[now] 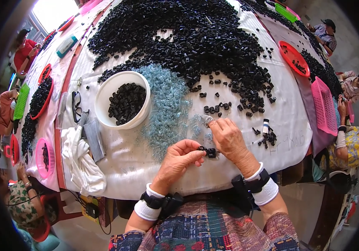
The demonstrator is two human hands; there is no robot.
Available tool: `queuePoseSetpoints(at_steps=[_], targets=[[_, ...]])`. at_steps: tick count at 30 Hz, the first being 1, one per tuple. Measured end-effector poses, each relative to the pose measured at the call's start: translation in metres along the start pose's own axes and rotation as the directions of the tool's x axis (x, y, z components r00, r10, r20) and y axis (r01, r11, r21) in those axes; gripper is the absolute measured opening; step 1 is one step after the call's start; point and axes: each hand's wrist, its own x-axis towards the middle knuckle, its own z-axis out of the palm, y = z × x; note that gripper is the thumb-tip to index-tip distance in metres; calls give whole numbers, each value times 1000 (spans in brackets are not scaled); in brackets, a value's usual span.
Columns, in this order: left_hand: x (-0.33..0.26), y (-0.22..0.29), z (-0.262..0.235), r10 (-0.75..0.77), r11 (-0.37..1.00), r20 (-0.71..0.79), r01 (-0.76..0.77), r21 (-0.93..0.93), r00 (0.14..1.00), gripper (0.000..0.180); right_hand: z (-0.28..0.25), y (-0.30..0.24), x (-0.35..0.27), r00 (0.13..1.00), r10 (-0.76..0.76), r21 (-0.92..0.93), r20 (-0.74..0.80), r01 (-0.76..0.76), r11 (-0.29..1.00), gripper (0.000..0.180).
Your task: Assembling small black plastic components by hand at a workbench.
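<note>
My left hand (181, 160) pinches a small black plastic part (202, 148) between thumb and fingertips, close to the table's near edge. My right hand (228, 136) lies just to the right, fingers curled; a second black part (211, 153) sits under its thumb, touching the first, and its fingertips hold a small metal spring (208, 121). A heap of bluish metal springs (167, 104) spreads beyond the left hand. A huge pile of black parts (188, 33) covers the far half of the white cloth-covered table (137, 167).
A white bowl (104, 90) holding black parts stands left of the springs. Glasses (76, 105) and a crumpled white cloth (79, 159) lie at the left. A red plate (293, 57) and pink basket (324, 106) sit at right. Other people sit around the table edges.
</note>
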Motion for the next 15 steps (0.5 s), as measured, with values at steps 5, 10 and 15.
queuePoseSetpoints(at_steps=[5,10,15], targets=[[0,-1,0,10,1000,-15,-10,19,1000,18,-3,-4,5,999,-3,-34,48,5,999,30],[-3,-3,1,45,999,-28,-45,5,999,17,-17,-17,1,981,178,460,-80,-122,879,32],[-4,-2,14,116,975,-80,-98,200,990,16,-34,-35,-9,911,378,869,165,-316,382,21]])
